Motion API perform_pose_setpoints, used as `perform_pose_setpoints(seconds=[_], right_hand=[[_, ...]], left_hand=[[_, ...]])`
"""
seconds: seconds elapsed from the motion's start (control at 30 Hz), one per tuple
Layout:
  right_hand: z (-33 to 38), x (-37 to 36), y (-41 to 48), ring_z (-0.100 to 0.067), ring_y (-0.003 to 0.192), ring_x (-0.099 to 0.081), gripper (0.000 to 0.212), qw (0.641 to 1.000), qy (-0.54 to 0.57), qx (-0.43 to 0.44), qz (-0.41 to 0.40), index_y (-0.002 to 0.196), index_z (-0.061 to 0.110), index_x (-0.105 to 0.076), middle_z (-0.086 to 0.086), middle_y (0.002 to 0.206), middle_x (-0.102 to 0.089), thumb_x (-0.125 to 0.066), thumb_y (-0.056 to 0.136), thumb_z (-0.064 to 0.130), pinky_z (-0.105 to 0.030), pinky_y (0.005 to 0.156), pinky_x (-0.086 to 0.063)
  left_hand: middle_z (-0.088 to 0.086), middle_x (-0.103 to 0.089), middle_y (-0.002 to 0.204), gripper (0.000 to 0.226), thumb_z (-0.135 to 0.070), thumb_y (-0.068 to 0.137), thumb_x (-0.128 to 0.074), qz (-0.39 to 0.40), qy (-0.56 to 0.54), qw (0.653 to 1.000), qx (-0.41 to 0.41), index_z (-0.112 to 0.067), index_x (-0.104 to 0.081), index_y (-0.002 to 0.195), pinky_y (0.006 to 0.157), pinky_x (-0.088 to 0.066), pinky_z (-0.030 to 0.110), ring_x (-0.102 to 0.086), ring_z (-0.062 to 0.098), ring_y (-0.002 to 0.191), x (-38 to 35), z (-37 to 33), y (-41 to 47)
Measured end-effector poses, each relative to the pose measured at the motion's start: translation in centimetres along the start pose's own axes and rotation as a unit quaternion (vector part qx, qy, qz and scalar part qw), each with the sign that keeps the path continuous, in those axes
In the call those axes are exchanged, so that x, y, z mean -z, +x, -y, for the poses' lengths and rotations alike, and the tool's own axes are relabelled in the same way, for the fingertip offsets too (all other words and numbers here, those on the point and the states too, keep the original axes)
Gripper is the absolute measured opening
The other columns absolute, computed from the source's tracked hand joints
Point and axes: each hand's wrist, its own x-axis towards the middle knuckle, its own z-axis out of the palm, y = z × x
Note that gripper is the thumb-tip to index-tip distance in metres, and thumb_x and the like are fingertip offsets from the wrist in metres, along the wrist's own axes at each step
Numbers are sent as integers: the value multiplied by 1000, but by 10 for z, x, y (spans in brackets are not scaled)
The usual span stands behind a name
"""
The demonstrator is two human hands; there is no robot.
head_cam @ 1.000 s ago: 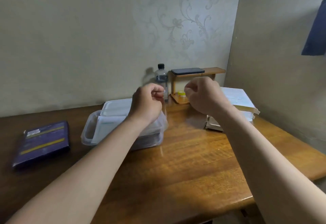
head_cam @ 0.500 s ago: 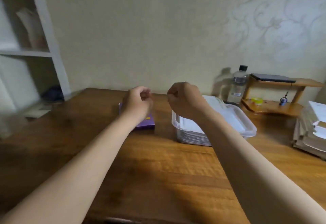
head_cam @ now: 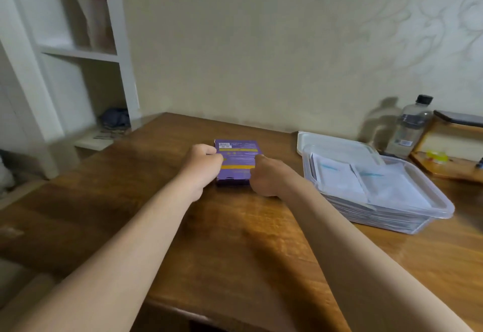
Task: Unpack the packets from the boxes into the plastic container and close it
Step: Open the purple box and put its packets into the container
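Since it appears next to be emptied, head view lists: purple box (head_cam: 239, 160) flat on table (head_cam: 235, 240), between left hand (head_cam: 202, 165) and right hand (head_cam: 264, 177) at its side edges. Fingers curled tight; grip cannot be told. Plastic container (head_cam: 441, 202), open, holds packets (head_cam: 339, 180).

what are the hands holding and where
The flat purple cardboard box: grip of the left hand on its left edge, of the right hand on its right edge, it seems.

Dim light, seemingly from the right, soft overall blur, edges bowed
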Motion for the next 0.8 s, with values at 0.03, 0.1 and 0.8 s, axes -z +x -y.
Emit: perform_pose_setpoints(seconds=[0.03,0.1,0.8], right_hand=[[-2,-2,2,-19,83,-52,13,1000,-3,-4,2,107,16,-42,-2,95,-50,-49,97,19,-30,68,-42],[-4,-4,5,-16,78,-52,12,1000,6,-7,2,108,16,-46,-1,92,-52,-50,96,19,-28,66,-42],[-10,35,-22,-27,105,-54,33,982,134,18,-130,127,16,-61,-8,123,-60,-54,95,11,-32,85,-46]], left_hand=[[2,-58,79,28,-6,95,-49,2,-16,1000,9,-25,-50,74,75,-44,37,-52,18,69,0,0,1],[4,-65,81,18,-7,97,-49,5,-42,999,34,-16,-59,85,81,-54,41,-60,16,68,-1,-1,3],[26,-57,118,21,-1,96,-56,92,-337,923,162,-5,-54,117,54,-61,34,-70,38,89,-20,-29,-1]])
